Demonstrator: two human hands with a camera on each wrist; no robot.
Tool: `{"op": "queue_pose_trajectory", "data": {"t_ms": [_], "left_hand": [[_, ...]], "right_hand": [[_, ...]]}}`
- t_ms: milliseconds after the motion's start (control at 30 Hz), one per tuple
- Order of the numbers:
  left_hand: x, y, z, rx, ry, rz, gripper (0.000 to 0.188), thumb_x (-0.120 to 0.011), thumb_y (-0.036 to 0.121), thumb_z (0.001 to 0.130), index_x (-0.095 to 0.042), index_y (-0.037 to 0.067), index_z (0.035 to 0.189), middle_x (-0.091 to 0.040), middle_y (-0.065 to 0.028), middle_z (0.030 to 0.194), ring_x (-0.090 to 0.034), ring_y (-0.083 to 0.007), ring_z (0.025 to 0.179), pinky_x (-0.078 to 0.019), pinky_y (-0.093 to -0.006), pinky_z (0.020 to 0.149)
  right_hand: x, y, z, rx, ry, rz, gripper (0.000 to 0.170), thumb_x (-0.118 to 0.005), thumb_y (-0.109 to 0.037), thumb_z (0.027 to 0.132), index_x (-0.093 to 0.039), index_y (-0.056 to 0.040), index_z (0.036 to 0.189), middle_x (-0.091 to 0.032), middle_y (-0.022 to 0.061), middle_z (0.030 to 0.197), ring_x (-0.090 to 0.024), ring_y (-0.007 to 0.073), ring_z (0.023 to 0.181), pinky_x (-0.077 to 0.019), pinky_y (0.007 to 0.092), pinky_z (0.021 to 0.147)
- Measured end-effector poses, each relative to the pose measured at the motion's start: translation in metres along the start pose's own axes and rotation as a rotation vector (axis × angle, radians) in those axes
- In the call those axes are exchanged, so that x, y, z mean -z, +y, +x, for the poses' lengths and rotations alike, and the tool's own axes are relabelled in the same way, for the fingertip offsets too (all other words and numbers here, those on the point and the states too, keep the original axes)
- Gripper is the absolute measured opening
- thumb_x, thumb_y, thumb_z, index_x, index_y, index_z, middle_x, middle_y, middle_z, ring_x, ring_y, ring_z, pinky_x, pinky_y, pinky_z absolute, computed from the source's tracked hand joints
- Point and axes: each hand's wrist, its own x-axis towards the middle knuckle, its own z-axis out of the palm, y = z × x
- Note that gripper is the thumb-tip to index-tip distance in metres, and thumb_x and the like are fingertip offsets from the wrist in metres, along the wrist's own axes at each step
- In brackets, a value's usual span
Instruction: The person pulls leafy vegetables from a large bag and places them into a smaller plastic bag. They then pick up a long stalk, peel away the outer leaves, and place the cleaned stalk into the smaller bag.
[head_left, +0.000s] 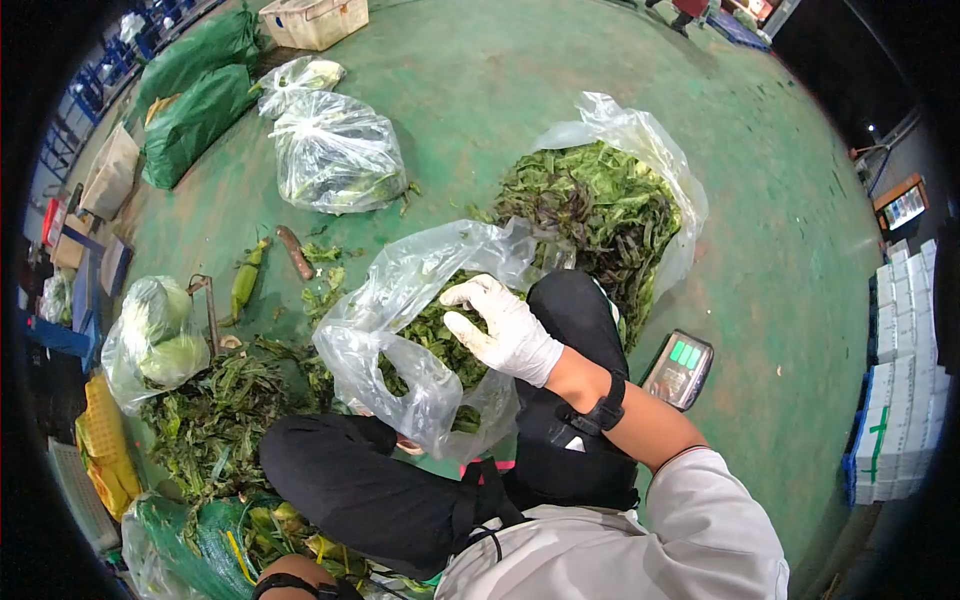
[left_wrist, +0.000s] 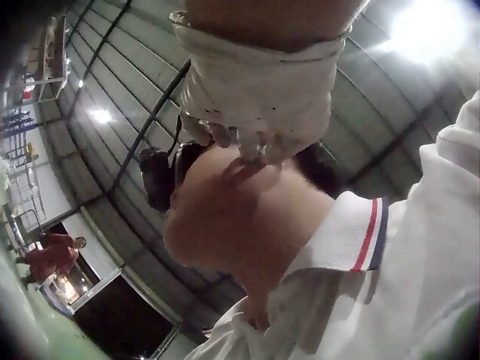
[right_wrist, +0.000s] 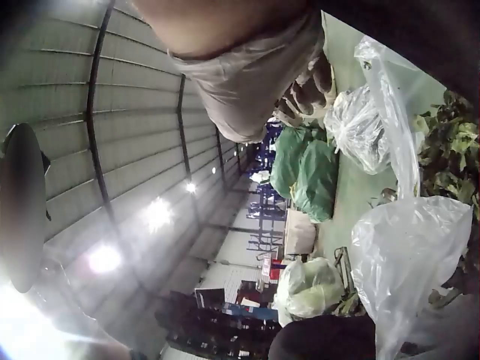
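The green floor carries everything. At the far right of the legs, a clear bag gapes around a large mass of leafy greens, so that filling looks well advanced. Nearer, between the legs, an open bag holds a smaller amount of leaves; it appears only partly filled. To the left, a loose heap lies outside any bag, apparently left to deal with. Far left, a bulging bag looks gathered shut, seemingly finished; nearer on that side sits a bag of pale heads. The gloved right hand hovers above the nearer open bag, fingers loosely bent, thumb apart, nothing visibly held. The gloved left hand is raised beside the face; whether it grips anything, I cannot tell. A small scale rests at right.
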Motion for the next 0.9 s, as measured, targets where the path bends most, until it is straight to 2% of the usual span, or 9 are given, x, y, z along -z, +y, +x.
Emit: {"op": "queue_pose_trajectory", "data": {"t_ms": [433,533,567,633,700,767,800,833,900], "left_hand": [[0.012,-0.004,0.005,0.036,0.101,0.09,0.039,-0.059,0.027,0.086,-0.056,0.0,0.115,-0.057,-0.0086,0.101,-0.053,-0.018,0.084,-0.045,-0.0272,0.071],[0.025,0.006,0.0,0.091,0.198,0.108,0.037,-0.06,0.026,0.086,-0.058,0.0,0.112,-0.06,-0.0086,0.097,-0.055,-0.0173,0.08,-0.0458,-0.0259,0.069],[0.031,0.008,0.001,0.116,0.232,0.114,0.036,-0.06,0.025,0.086,-0.059,0.0,0.111,-0.061,-0.0086,0.096,-0.056,-0.0171,0.078,-0.046,-0.0254,0.068],[0.044,0.002,0.007,0.193,0.302,0.096,0.035,-0.061,0.024,0.085,-0.06,-0.001,0.11,-0.063,-0.0085,0.093,-0.058,-0.0166,0.075,-0.0466,-0.0246,0.066],[0.063,-0.03,0.009,0.322,0.379,0.065,0.033,-0.062,0.023,0.085,-0.062,-0.001,0.108,-0.065,-0.0085,0.09,-0.059,-0.0161,0.072,-0.0471,-0.0237,0.064],[0.088,-0.079,0.001,0.516,0.453,0.091,0.032,-0.062,0.022,0.085,-0.063,-0.002,0.106,-0.067,-0.0085,0.087,-0.061,-0.0157,0.069,-0.0476,-0.0228,0.063],[0.1,-0.105,-0.008,0.635,0.451,0.156,0.025,-0.059,0.016,0.084,-0.065,0.0,0.103,-0.064,-0.0017,0.077,-0.054,-0.0048,0.062,-0.0409,-0.0196,0.053],[0.122,-0.149,-0.023,0.747,0.499,0.164,0.023,-0.061,0.019,0.083,-0.065,0.001,0.098,-0.063,-0.0024,0.073,-0.053,-0.0065,0.056,-0.0399,-0.0214,0.047],[0.154,-0.199,-0.038,0.908,0.451,0.416,0.023,-0.063,0.022,0.081,-0.064,0.003,0.093,-0.061,-0.0028,0.069,-0.052,-0.007,0.051,-0.0382,-0.0231,0.042]], "right_hand": [[0.003,-0.003,0.005,-0.008,-0.015,0.018,0.018,-0.06,-0.017,0.084,-0.057,-0.0059,0.097,-0.055,0.0148,0.09,-0.054,0.0326,0.089,-0.0435,0.0391,0.081],[0.0,0.003,0.006,0.109,0.021,-0.072,0.016,-0.061,-0.014,0.082,-0.061,-0.0054,0.096,-0.059,0.0139,0.092,-0.057,0.031,0.088,-0.0456,0.0388,0.081],[-0.002,-0.006,0.007,0.019,0.013,-0.03,0.014,-0.059,-0.012,0.083,-0.062,-0.0054,0.095,-0.061,0.0135,0.094,-0.058,0.0308,0.09,-0.0457,0.0383,0.083],[-0.002,-0.016,0.008,-0.059,-0.034,0.012,0.013,-0.055,-0.006,0.086,-0.062,-0.004,0.097,-0.062,0.0113,0.099,-0.059,0.0243,0.096,-0.0442,0.0346,0.088],[-0.017,-0.02,0.009,-0.025,-0.117,0.063,0.014,-0.054,-0.005,0.087,-0.061,-0.0023,0.1,-0.061,0.0105,0.1,-0.058,0.0217,0.097,-0.0429,0.0319,0.089],[-0.004,-0.014,0.003,-0.062,-0.116,0.051,0.015,-0.052,-0.004,0.089,-0.059,-0.0011,0.102,-0.06,0.0105,0.103,-0.056,0.0207,0.098,-0.0417,0.0303,0.09],[-0.003,-0.01,0.001,-0.051,-0.144,0.068,0.015,-0.051,-0.004,0.09,-0.058,-0.0001,0.103,-0.059,0.0102,0.105,-0.055,0.02,0.099,-0.0413,0.0296,0.09],[-0.003,-0.014,0.0,-0.068,-0.154,0.087,0.015,-0.05,-0.004,0.091,-0.057,0.0002,0.104,-0.059,0.0098,0.105,-0.055,0.0192,0.1,-0.041,0.0298,0.091],[-0.002,-0.013,0.004,-0.096,-0.153,0.092,0.016,-0.049,-0.004,0.091,-0.057,0.0005,0.104,-0.059,0.0098,0.105,-0.055,0.0192,0.099,-0.0406,0.0299,0.091]]}}
